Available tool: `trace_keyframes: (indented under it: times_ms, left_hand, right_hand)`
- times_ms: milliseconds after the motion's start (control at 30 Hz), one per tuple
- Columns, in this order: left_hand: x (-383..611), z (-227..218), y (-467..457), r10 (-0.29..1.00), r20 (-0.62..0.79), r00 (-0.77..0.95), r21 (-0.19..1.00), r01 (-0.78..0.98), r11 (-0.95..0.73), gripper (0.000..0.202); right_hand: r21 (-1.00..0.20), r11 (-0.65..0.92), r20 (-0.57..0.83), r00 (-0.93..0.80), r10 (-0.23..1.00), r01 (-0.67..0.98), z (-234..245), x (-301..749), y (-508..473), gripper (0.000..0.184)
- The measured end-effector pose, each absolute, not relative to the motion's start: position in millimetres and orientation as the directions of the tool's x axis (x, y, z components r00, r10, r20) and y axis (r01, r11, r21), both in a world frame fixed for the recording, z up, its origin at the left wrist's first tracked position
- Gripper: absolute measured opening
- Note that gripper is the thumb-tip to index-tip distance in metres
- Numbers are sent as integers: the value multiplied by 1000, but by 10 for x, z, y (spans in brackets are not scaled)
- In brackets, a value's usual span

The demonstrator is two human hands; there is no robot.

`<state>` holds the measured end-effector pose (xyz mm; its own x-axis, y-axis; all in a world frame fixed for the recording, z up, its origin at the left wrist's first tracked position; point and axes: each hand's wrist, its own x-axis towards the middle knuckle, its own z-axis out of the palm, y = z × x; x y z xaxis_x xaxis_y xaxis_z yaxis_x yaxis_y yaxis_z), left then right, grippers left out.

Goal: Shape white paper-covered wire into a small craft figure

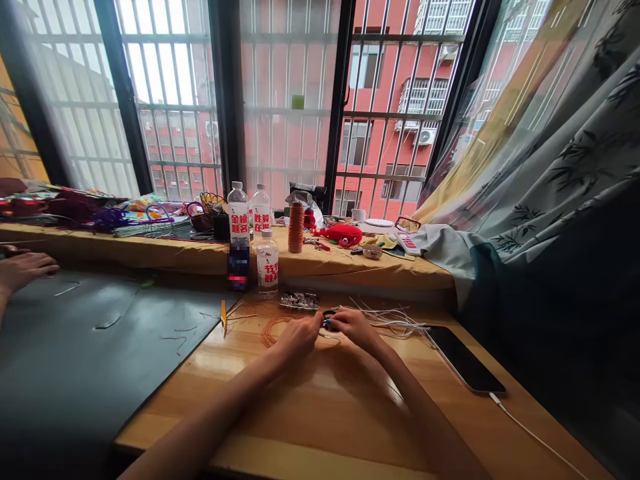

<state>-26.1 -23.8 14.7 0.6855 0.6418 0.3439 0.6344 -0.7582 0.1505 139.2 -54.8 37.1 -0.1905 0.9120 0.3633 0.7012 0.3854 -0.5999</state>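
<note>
Over the wooden table (310,407), my left hand (301,335) and my right hand (356,327) meet with fingers pinched together. Between the fingertips is a small piece with a bit of blue (328,322); its kind is too small to tell. A dark ring-shaped thing (329,313) shows just behind the fingertips, and I cannot tell whether it is held. A coil of orange-brown cord (270,331) lies beside my left hand. White cords (395,319) spread out to the right of my right hand. Behind the hands stands a clear tray of small metallic pieces (299,301).
At right lies a tablet (465,360) with a white cable (530,432). A yellow-handled tool (223,316) rests near the dark mat (100,347). Bottles (268,267), a cord spool (296,228) and red knitted work (345,233) stand behind. Another person's hand (25,270) is at far left.
</note>
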Motion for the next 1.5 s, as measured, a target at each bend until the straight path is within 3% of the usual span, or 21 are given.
trace_keyframes:
  times_ms: [133,267,400,533,633,733,867,967,1067,1167,1267,1367,1500]
  left_hand:
    - [-245,130,-141,764,399,507,322,703,-634,19]
    - [-251,166,-47,814,508,282,604,558,-570,16]
    - [-241,227,-69,821,546,165,764,305,-569,13]
    - [-210,267,-158,813,521,261,822,100,-560,11]
    - [-215,249,-199,750,551,367,758,154,-633,13]
    - [-247,194,-212,610,599,518,491,364,-791,14]
    - [-288,162,-236,512,517,686,185,494,-849,19]
    - [-301,195,-256,448,441,778,20,491,-871,20]
    - [-299,216,-252,420,410,810,-74,488,-870,19]
    - [-292,204,-225,506,456,732,-38,584,-811,20]
    - [-291,184,-198,604,527,598,87,669,-738,19]
    - [-287,162,-172,643,580,500,215,668,-713,17]
    - [-272,124,-93,670,603,433,352,609,-711,14]
  right_hand:
    - [-297,351,523,-156,838,888,429,1059,-711,24]
    - [-214,324,563,-155,812,921,337,814,-808,25]
    - [-386,405,556,-141,819,829,151,738,-755,24]
    - [-627,482,525,-126,842,611,70,815,-623,24]
    - [-708,442,481,-82,873,551,106,1011,-521,24]
    - [-733,425,438,-109,892,532,173,1275,-453,27]
    - [-768,395,346,-192,918,504,252,1531,-438,31]
    - [-680,404,315,-255,914,612,309,1578,-478,28]
    - [-457,434,347,-293,891,777,389,1510,-556,22]
    - [-275,433,432,-292,853,859,464,1349,-659,22]
    - [-230,394,517,-231,824,890,483,1154,-744,25]
    - [-260,371,579,-164,799,891,444,1013,-775,26]
    - [-443,414,639,-43,768,795,371,934,-748,24]
